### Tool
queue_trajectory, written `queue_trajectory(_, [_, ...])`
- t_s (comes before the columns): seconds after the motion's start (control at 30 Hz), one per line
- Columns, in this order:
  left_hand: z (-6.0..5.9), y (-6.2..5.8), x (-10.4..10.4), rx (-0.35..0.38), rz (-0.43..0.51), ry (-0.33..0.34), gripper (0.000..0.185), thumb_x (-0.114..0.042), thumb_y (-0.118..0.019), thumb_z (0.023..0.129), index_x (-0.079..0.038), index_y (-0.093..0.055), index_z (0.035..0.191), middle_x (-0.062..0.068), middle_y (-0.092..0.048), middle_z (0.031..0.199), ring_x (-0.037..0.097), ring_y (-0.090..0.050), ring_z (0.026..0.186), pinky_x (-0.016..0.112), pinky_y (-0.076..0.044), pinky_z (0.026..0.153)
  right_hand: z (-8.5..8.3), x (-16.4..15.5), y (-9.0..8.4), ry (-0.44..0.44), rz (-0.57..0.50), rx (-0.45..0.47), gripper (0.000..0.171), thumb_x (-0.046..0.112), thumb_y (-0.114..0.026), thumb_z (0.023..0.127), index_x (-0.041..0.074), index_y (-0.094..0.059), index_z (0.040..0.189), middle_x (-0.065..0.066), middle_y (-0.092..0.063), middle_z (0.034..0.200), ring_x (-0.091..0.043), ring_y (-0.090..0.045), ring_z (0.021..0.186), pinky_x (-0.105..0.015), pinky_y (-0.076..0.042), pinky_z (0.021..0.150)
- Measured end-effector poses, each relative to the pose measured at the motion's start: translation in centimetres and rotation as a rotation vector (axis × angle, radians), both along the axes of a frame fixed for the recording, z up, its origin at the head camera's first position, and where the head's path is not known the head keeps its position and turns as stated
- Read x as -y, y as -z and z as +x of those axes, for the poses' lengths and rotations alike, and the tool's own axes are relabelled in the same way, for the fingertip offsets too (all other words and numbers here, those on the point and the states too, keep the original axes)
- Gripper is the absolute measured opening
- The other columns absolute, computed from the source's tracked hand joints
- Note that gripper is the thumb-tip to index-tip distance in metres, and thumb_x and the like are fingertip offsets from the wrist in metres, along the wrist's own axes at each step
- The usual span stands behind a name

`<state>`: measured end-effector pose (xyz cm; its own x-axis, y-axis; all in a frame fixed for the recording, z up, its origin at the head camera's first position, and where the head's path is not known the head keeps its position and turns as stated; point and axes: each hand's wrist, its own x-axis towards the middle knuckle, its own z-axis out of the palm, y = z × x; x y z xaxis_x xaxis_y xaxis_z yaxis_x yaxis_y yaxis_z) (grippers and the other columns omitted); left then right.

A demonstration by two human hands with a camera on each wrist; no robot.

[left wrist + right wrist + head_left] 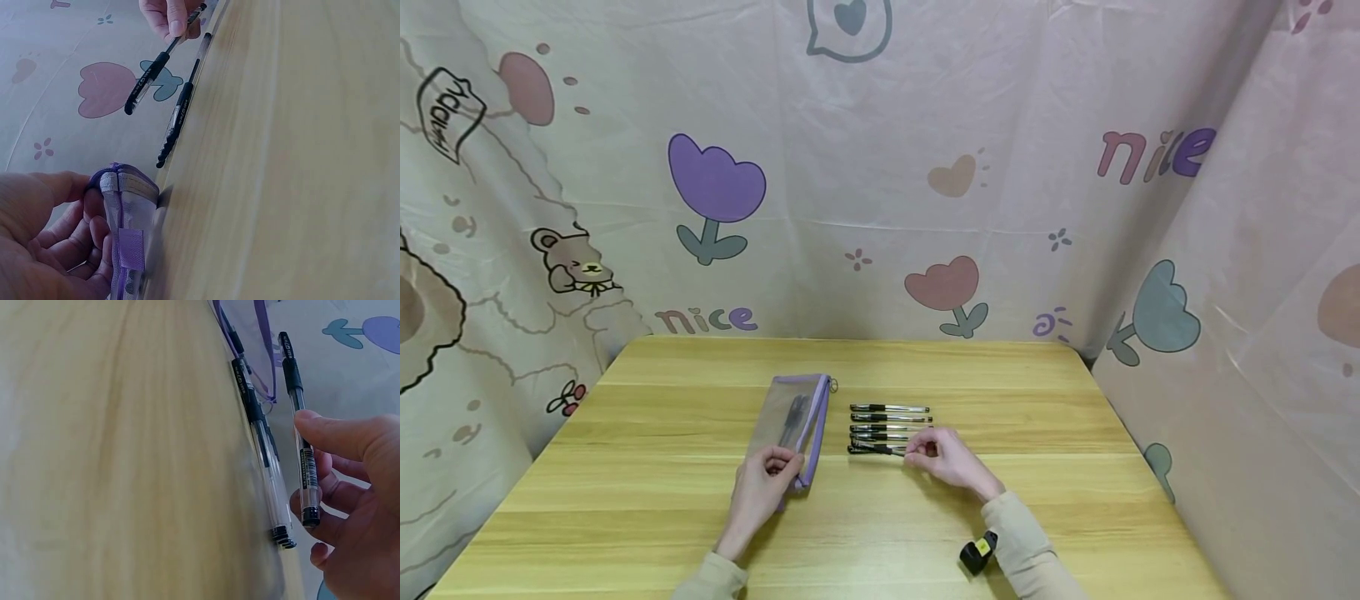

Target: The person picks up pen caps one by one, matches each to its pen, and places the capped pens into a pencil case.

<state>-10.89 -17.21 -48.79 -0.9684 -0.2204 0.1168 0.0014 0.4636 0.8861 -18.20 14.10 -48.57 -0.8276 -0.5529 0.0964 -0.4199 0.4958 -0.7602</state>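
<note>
My left hand (760,492) grips the near end of a translucent mesh pencil case (767,417) with purple zipper trim, thumb and fingers at its edge in the left wrist view. The case lies on the table with its zipper side parted, and dark pens (795,417) show through the mesh. My right hand (951,460) pinches a clear gel pen (292,372) with a black cap between thumb and fingers. That pen is raised above the tabletop. Beside it several similar pens (889,418) lie in a row, caps to the left.
A small black tape measure (976,555) with a yellow label lies by my right forearm. The wooden table (625,467) ends at a printed curtain (850,183) behind and on both sides.
</note>
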Motion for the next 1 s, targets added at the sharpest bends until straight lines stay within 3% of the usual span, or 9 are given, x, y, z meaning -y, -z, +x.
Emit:
queue_trajectory(0.4, [0.0, 0.0, 0.0, 0.008, -0.007, -0.007, 0.015, -0.017, -0.074, 0.090, -0.003, -0.071, 0.088, 0.004, -0.073, 0.075, -0.001, -0.055, 0.059, 0.019, -0.046, 0.058, -0.5, 0.2, -0.4, -0.048, 0.051, -0.058, 0.012, 0.014, -0.064, 0.097, 0.006, -0.072, 0.095, -0.004, -0.068, 0.085, -0.001, -0.051, 0.072, -0.018, -0.045, 0.066])
queue_trajectory(0.77, [0.0, -0.1, 0.0, -0.005, 0.001, -0.005, 0.015, -0.017, -0.074, 0.091, -0.002, -0.070, 0.090, 0.006, -0.073, 0.077, -0.001, -0.056, 0.061, 0.018, -0.047, 0.060, -1.0, 0.9, -1.3, -0.076, 0.055, 0.031, 0.015, 0.008, -0.057, 0.099, -0.003, -0.068, 0.099, -0.017, -0.067, 0.085, -0.006, -0.052, 0.067, -0.017, -0.046, 0.061])
queue_trajectory(1.0, [0.1, -0.1, 0.0, -0.006, 0.002, -0.002, 0.015, -0.017, -0.073, 0.091, -0.002, -0.071, 0.090, 0.006, -0.073, 0.076, -0.001, -0.056, 0.061, 0.018, -0.046, 0.061, -1.0, 1.9, -2.0, -0.110, 0.042, 0.119, 0.021, 0.008, -0.053, 0.102, -0.009, -0.064, 0.096, -0.003, -0.057, 0.075, -0.005, -0.046, 0.062, -0.017, -0.042, 0.057])
